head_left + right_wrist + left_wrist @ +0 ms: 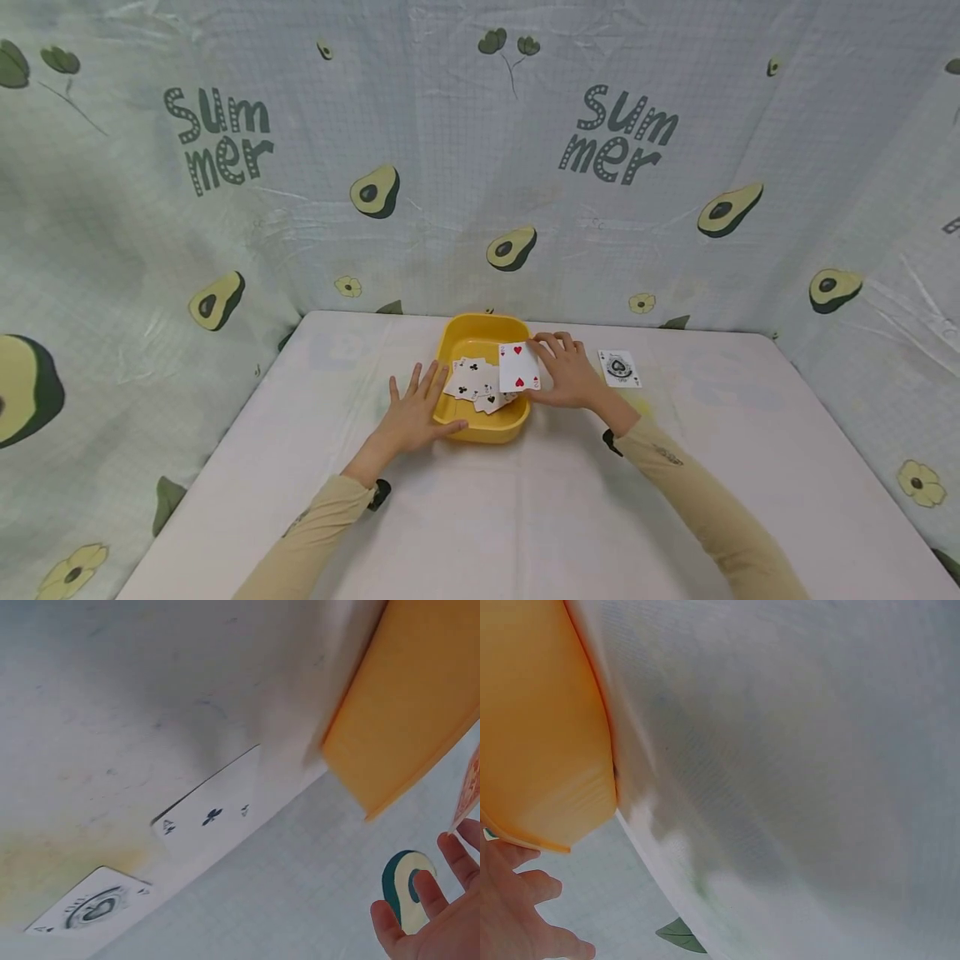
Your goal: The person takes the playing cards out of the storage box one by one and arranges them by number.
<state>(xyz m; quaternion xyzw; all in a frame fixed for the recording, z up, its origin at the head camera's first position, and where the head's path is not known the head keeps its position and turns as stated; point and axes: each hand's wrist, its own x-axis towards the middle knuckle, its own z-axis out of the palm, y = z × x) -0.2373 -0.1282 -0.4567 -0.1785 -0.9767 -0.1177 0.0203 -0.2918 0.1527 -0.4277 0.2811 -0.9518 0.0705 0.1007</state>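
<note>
My right hand point(570, 373) pinches a two of hearts point(519, 367) at its right edge, face up above a yellow plastic tub point(487, 433). In the right wrist view the patterned red back of that card point(471, 791) shows by the fingertips. Inside the tub lie several face-up cards point(472, 381), clubs and a spade among them, partly overlapped. My left hand point(412, 421) rests at the tub's left rim, fingers spread and fairly straight, thumb by the front rim. From the left wrist, the fingers point(544, 889) appear beside the tub wall point(547, 735).
An ace of spades point(619, 368) lies face up on the white-covered table point(480, 517), right of my right hand. An ace of clubs point(212, 814) lies between it and the tub, hidden in the head view. Behind hangs a printed cloth point(450, 125).
</note>
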